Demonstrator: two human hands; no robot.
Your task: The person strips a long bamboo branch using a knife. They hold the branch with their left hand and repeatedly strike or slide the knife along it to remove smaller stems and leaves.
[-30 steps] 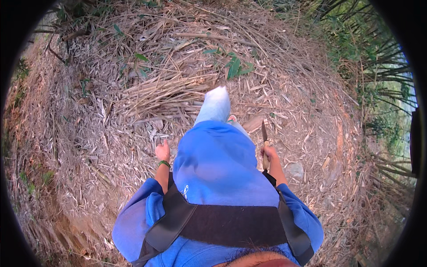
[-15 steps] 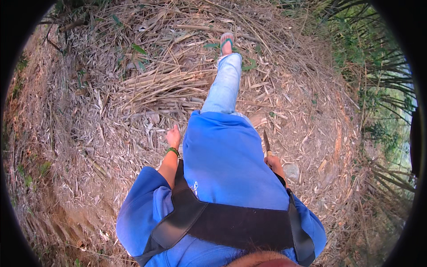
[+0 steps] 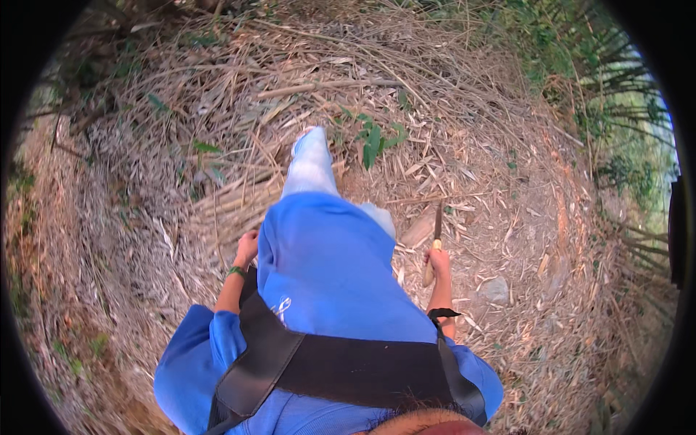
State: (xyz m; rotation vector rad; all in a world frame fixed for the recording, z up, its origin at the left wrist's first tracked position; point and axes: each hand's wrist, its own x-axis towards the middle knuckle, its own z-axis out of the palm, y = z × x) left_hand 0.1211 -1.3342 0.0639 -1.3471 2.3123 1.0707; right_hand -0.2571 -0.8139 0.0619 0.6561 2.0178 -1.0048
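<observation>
My right hand (image 3: 438,259) is closed round the pale wooden handle of a knife (image 3: 438,225). Its narrow dark blade points forward over the dry litter, and the butt of the handle shows below my fist. On the other side, my left hand (image 3: 248,246) hangs beside the blue shirt (image 3: 333,254), fingers curled in and nothing visible in them. A green band (image 3: 237,271) circles that wrist. One leg in light-blue jeans (image 3: 310,163) is stretched forward, its foot mostly hidden; the other leg shows only partly beside the shirt.
A bundle of dry stalks (image 3: 235,206) lies ahead on the left, and a long cane (image 3: 326,87) crosses the ground farther off. A small leafy plant (image 3: 373,145) grows ahead. A grey stone (image 3: 495,291) sits right of my right hand. Green bamboo growth (image 3: 616,109) lines the right.
The view has moved forward over the ground. The front leg now stands farther left. My right hand and the knife have swung out from the shirt; my left hand has shifted left.
</observation>
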